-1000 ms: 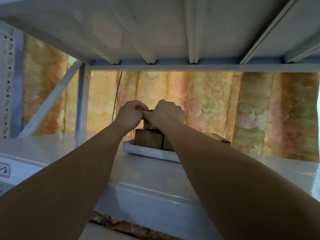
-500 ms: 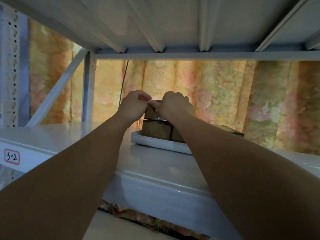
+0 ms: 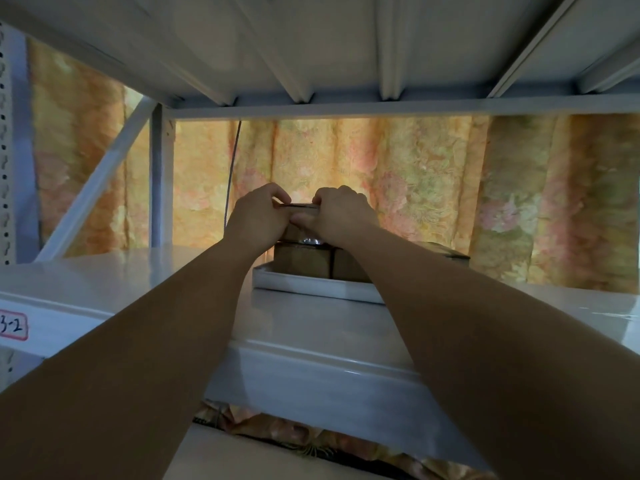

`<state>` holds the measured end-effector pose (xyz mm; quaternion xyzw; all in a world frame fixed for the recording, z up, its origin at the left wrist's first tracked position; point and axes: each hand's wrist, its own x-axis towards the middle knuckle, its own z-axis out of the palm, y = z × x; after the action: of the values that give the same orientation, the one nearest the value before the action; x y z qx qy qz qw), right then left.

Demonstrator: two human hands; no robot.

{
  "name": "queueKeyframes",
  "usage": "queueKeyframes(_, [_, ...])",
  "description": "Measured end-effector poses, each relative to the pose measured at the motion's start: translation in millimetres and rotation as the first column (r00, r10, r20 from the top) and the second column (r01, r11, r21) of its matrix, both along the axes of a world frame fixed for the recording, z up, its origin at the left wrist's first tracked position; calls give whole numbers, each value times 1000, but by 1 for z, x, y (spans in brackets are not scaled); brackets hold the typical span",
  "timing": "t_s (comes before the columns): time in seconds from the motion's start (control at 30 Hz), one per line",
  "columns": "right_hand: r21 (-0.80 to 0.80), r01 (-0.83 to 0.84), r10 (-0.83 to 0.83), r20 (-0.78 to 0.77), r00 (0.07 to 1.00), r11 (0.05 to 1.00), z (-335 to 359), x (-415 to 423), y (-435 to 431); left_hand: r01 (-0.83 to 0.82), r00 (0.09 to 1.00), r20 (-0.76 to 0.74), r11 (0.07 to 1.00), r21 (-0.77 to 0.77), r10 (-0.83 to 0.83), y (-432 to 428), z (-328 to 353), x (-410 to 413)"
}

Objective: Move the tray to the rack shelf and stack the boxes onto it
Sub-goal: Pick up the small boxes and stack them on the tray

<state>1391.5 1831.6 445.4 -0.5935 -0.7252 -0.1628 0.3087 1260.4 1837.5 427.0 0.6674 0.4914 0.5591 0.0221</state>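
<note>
A white tray (image 3: pixel 311 286) lies on the grey rack shelf (image 3: pixel 145 275), towards its back. Brown cardboard boxes (image 3: pixel 303 260) sit in the tray in a bottom row. A small brown box (image 3: pixel 300 206) is on top of that row, and both hands grip it. My left hand (image 3: pixel 258 218) holds its left end with curled fingers. My right hand (image 3: pixel 341 216) holds its right end. The hands hide most of this upper box. Another flat box (image 3: pixel 446 252) shows at the tray's right, behind my right forearm.
The underside of the upper shelf (image 3: pixel 311 46) hangs low overhead. A diagonal brace (image 3: pixel 97 181) and an upright post (image 3: pixel 157 174) stand at the left rear. An orange flowered curtain (image 3: pixel 433 188) closes the back. A label reading 3-2 (image 3: pixel 12 326) is on the shelf's front edge.
The view has shifted slightly, and both hands stay clasped on the small top box over the tray. The box now shows as a thin edge between the fingers.
</note>
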Motion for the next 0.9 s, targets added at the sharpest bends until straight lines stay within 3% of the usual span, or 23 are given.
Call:
queueKeyframes(0.17, [24,47,-45,-72,996,999,1,2,-7,-80,995,-47,982,169,89,-8,1,6])
queueKeyframes(0.3, [141,65,-28,-251,967,988,15,17,-22,-42,997,-53,942,332,63,-21,10,19])
queueKeyframes(0.4, [173,109,-58,-276,959,979,20,43,-34,12,989,-143,917,398,49,-33,18,37])
queueKeyframes(0.57, [117,298,-265,-234,935,948,22,97,-55,102,874,-478,927,361,90,-52,30,84])
queueKeyframes(0.8, [50,426,-423,-63,904,903,21,168,-93,91,737,-657,940,327,157,-93,41,183])
queueKeyframes(0.9, [23,458,-457,-50,888,888,19,216,-114,110,743,-662,959,261,95,-118,38,238])
